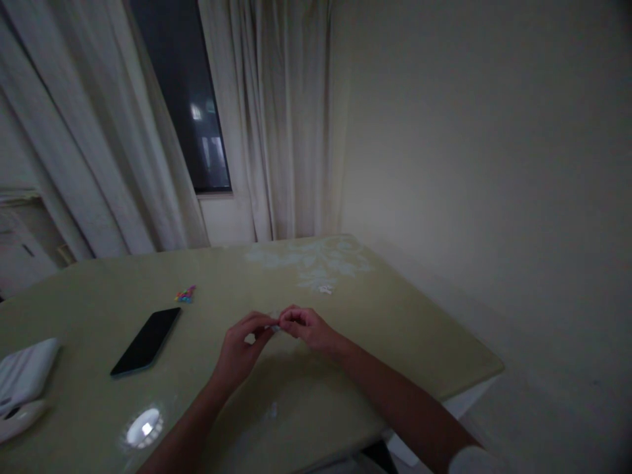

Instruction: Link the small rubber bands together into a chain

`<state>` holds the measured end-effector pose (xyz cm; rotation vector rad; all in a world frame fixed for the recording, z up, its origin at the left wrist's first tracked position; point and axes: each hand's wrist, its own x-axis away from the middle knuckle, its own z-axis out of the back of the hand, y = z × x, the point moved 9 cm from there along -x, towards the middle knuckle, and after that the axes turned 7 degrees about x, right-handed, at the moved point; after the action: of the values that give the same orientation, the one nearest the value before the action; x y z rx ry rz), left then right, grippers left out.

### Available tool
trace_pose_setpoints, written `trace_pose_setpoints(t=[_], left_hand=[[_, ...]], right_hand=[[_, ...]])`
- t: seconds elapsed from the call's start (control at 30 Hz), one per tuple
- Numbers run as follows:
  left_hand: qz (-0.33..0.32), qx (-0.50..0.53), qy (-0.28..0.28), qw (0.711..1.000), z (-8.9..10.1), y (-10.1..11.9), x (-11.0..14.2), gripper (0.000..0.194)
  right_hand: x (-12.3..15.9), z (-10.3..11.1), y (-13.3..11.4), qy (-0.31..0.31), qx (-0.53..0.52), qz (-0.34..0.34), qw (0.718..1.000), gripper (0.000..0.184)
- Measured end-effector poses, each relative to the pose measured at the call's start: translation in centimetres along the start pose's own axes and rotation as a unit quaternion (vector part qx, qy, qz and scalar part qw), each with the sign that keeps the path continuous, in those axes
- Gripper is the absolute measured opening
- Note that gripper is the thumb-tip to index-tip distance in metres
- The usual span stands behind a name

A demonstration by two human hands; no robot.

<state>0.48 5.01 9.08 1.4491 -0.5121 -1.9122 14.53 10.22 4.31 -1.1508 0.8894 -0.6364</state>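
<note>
My left hand [241,343] and my right hand [311,329] meet above the middle of the table. Both are closed in a pinch, fingertips nearly touching. Between the fingertips is a small, pale, clear-looking piece [275,328], mostly covered by the fingers; its kind does not show. The left fingers pinch it from the left. Whatever the right fingers hold is hidden. Beyond my right hand lies a little group of small white pieces [326,289]. A heap of small bright-coloured pieces [185,294] is farther back on the left. Near my left forearm lies a small clear piece [273,410].
A dark-screened phone or tablet [147,342] lies left of my hands on the pale green table [395,329]. White objects [29,372] stand at the far left edge. A round, shiny white thing [145,428] is near my left forearm. Curtains [291,131] and a wall [484,164] border the table.
</note>
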Motion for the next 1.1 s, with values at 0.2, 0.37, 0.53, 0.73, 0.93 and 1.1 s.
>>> trace_pose_setpoints(t=[0.2,0.37,0.53,0.73,0.93,1.1], left_hand=[[0.045,-0.023,0.029,0.998,0.8,-0.6,-0.1,0.011],[0.073,-0.022,0.037,0.996,1.0,-1.0,0.2,0.013],[0.055,-0.030,0.040,0.997,1.1,-1.0,0.3,0.014],[0.044,-0.024,0.029,0.998,0.9,-0.7,0.1,0.012],[-0.010,-0.004,0.012,1.000,0.2,0.4,-0.1,0.013],[-0.001,-0.030,0.018,0.999,0.1,0.0,0.2,0.015]], right_hand=[[-0.9,4.3,2.3,0.146,0.131,-0.051,0.979,0.020],[-1.4,2.6,2.2,0.070,0.389,0.010,0.919,0.009],[-1.5,0.6,2.9,0.002,0.529,0.016,0.849,0.008],[-1.2,0.5,1.9,0.001,0.454,0.042,0.890,0.009],[-0.6,1.4,0.1,0.015,0.094,0.015,0.995,0.048],[-0.1,0.0,-0.4,-0.018,0.012,0.001,1.000,0.053]])
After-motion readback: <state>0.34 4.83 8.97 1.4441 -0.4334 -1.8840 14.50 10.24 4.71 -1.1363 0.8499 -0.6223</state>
